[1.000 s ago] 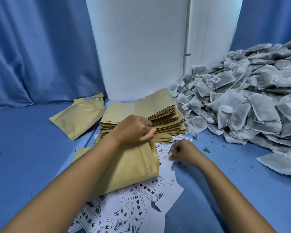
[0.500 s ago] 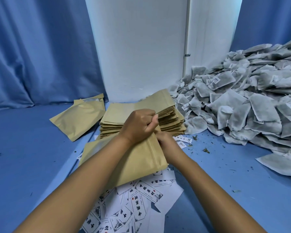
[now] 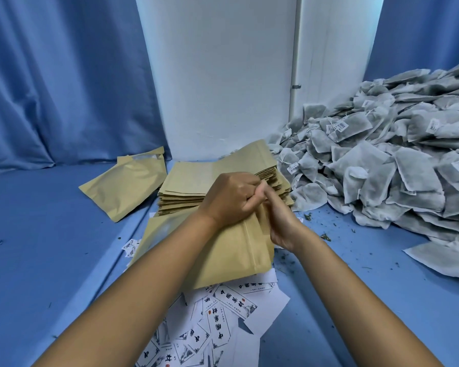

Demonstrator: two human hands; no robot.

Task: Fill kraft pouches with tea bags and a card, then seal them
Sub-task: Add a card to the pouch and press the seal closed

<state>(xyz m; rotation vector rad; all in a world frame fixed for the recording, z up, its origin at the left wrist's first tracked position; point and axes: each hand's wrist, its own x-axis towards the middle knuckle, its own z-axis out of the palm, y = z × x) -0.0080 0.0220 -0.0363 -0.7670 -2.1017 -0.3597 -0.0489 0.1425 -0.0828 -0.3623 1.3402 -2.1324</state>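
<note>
A kraft pouch [image 3: 223,255] lies tilted over the scattered printed cards [image 3: 217,321], mouth end up. My left hand [image 3: 231,200] grips the pouch's top edge in a curled fist. My right hand [image 3: 281,223] is pressed against it from the right, its fingers reaching into the pouch mouth. What those fingers hold is hidden. A stack of empty kraft pouches [image 3: 194,178] sits just behind both hands. A big heap of grey tea bags [image 3: 382,168] fills the right side.
Another kraft pouch [image 3: 125,186] lies alone at the back left on the blue surface [image 3: 51,247]. A white wall panel [image 3: 217,75] and blue curtains [image 3: 64,75] close off the back. Loose tea crumbs [image 3: 326,237] dot the surface by the heap.
My right hand left the card pile and moved up to the pouch mouth beside my left hand. My left hand lifted the pouch's top edge higher.
</note>
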